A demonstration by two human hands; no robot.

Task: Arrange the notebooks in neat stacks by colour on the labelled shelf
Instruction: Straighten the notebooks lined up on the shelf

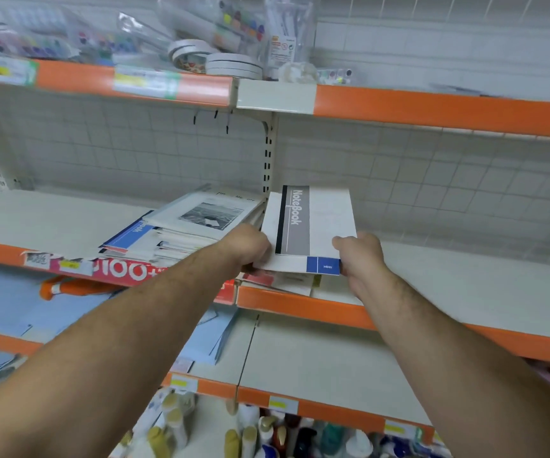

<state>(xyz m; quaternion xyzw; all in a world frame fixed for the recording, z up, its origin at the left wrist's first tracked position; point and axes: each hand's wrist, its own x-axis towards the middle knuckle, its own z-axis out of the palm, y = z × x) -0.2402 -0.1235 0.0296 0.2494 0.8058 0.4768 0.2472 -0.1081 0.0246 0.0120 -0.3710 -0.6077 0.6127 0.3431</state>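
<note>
A white notebook (326,223) with a grey "NoteBook" band and a blue corner is held tilted above the middle shelf (465,285). My left hand (247,247) grips its near left edge, and my right hand (359,256) grips its near right corner. To the left lies an untidy pile of notebooks (181,229), topped by a white one with a black-and-white picture, with a blue-and-white one lower down. Under the held notebook more notebooks (283,280) lie flat at the shelf's front edge.
The upper shelf (432,109) holds tape rolls (230,66) and packs of paints. Pale blue paper stacks (19,309) fill the shelf below on the left. Bottles (267,431) stand on the lowest shelf. A red "100" sign (128,269) hangs on the middle shelf's edge.
</note>
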